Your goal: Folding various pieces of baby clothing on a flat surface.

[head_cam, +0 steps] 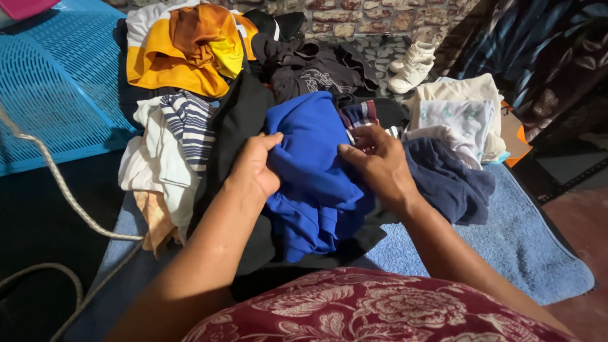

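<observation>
Head view, left to right. Far left: blue plastic mesh surface, with a pale rope curling over dark floor. Next, a heap of laundry: yellow and orange garment at the top, striped white-and-navy piece below it, black cloth alongside. No packages, labels or signs readable; only a faint pale print on the dark grey garment behind, too small to make out. Left hand closed on the left edge of the blue garment, thumb on top, fingers tucked under. Blue garment bunched at centre, between both hands, over the black cloth. Right hand pinching its right edge, fingers curled, perhaps also touching the plaid scrap just behind. Further right: navy cloth, folded pale pieces, white shoes near the brick wall, light blue towel underneath.
</observation>
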